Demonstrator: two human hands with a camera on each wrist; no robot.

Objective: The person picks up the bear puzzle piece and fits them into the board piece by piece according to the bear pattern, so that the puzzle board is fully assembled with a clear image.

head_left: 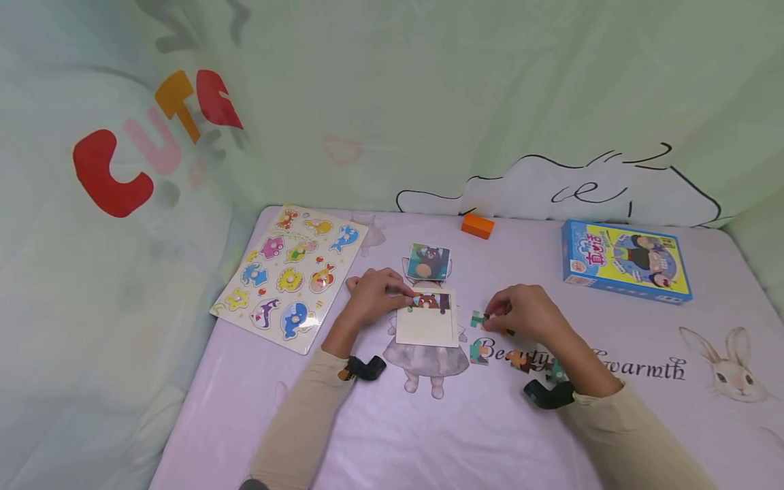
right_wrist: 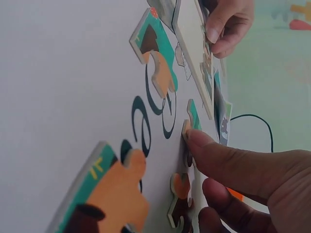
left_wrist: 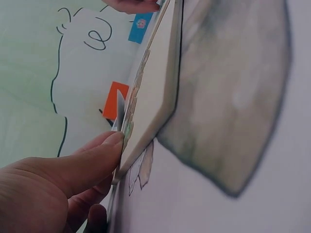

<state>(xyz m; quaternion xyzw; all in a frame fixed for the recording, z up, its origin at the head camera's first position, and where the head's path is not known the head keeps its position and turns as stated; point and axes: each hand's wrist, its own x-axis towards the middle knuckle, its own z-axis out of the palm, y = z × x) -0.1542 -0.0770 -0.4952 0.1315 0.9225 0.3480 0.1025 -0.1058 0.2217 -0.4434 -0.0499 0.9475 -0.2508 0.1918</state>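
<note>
At the upper left corner of a shallow wooden puzzle tray [head_left: 429,331], my left hand [head_left: 381,297] pinches the edge between thumb and fingers. Along the tray's top lies a row of fitted pieces [head_left: 427,301] showing a brown bear's head. My right hand [head_left: 525,313], to the right of the tray, pinches a loose puzzle piece [right_wrist: 186,130] low over the tabletop; its fingers partly hide it. Nearby lie more loose pieces: a green one [head_left: 479,352], an orange-brown one [head_left: 521,361] and another green one [head_left: 556,371] partly under the right wrist.
A bear picture card [head_left: 429,263] lies just above the tray. Behind it sits an orange block [head_left: 477,226]. On the left is a sea-animal peg board [head_left: 288,279]; at the back right, a blue and yellow box [head_left: 626,260]. A curtain [head_left: 429,102] hangs behind the table.
</note>
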